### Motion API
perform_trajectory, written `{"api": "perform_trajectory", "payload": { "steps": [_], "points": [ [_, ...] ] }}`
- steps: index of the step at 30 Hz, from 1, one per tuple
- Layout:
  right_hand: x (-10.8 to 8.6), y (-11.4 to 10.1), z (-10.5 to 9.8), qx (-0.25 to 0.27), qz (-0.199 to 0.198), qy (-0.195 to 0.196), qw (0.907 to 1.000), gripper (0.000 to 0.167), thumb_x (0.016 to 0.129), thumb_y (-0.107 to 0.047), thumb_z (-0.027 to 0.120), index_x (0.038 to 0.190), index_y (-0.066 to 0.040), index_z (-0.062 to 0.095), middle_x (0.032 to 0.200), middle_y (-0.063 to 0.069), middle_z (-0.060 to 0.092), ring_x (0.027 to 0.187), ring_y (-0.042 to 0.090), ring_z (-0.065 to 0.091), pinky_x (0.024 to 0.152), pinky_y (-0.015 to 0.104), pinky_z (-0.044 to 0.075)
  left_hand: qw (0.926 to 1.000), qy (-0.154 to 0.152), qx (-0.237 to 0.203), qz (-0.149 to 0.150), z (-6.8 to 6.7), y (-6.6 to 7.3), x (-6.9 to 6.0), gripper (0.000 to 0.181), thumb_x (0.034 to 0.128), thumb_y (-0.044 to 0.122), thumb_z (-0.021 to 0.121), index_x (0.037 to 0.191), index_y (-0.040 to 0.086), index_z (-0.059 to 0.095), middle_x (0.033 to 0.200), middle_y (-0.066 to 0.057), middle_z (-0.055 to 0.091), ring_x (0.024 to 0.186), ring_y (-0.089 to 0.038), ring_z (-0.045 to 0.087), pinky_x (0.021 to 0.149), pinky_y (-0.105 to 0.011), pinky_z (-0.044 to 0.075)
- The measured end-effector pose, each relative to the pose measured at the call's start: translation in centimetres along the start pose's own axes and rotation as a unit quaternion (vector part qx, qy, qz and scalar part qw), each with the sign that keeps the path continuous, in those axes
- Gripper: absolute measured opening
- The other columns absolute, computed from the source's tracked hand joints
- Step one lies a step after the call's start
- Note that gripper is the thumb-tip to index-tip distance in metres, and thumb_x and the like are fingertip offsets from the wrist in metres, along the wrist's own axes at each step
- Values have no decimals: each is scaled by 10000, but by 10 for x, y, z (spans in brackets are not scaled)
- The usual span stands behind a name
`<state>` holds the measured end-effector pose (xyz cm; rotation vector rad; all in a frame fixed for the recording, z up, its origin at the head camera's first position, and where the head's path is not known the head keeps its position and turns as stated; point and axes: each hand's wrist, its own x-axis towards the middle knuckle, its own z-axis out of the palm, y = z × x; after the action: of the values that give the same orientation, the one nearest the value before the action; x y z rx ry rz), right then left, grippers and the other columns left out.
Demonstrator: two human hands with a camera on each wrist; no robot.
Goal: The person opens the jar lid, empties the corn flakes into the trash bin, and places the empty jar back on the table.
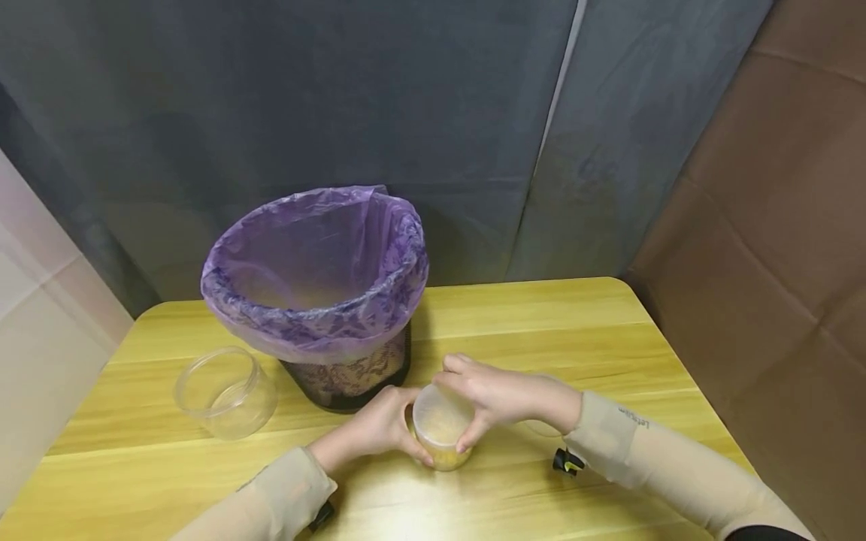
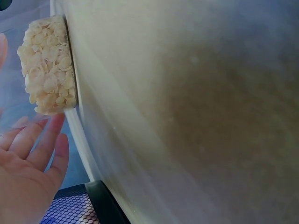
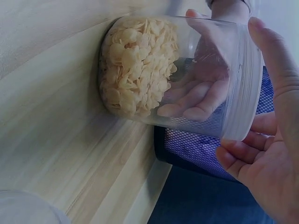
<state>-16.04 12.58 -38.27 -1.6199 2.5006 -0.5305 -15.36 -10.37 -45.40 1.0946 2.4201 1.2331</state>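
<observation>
A clear plastic jar (image 1: 445, 457) stands upright on the table, part filled with pale yellow flakes (image 3: 138, 67) and topped by a translucent screw lid (image 1: 440, 415). My left hand (image 1: 384, 424) holds the jar's body from the left, thumb in front and fingers behind; in the right wrist view its fingers show through the clear wall. From the right, my right hand (image 1: 497, 392) grips the lid's rim between thumb and fingers. The lid sits on the jar's mouth. In the left wrist view the flakes appear beside the left fingers (image 2: 44, 144).
Just behind the hands stands a black mesh bin (image 1: 365, 372) lined with a purple bag (image 1: 318, 330). An uncovered clear jar (image 1: 237, 409) lies at the left. Another clear round item (image 1: 543, 429) is mostly hidden behind my right wrist. Dark curtains border the table's far edge.
</observation>
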Motion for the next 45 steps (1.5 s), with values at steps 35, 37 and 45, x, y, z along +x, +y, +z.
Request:
{"api": "perform_trajectory", "payload": {
  "steps": [35,37,45],
  "points": [
    [2,4,-4,-63,-88,-341,9994,946,632,-479,840,1308,79,484,1077,16,383,1008,127,403,947,192,400,9996,-101,-167,180,-2,-5,4,661,517,334,936,1078,119,660,959,126,676,885,-57,619,854,-275,494],
    [2,3,-5,-69,-185,-418,9989,937,627,-476,844,1311,57,490,1057,-1,374,1006,120,397,947,186,394,9991,-269,-234,214,-3,-5,5,656,518,323,937,1078,121,662,971,123,676,898,-58,619,863,-274,491],
    [4,-4,-12,-175,-345,-729,9966,927,632,-434,858,1354,11,484,1062,-28,391,1027,109,399,969,179,371,9962,-723,-387,310,-10,-3,6,708,561,313,925,1172,114,627,1073,106,660,975,-61,610,894,-271,482]
  ]
}}
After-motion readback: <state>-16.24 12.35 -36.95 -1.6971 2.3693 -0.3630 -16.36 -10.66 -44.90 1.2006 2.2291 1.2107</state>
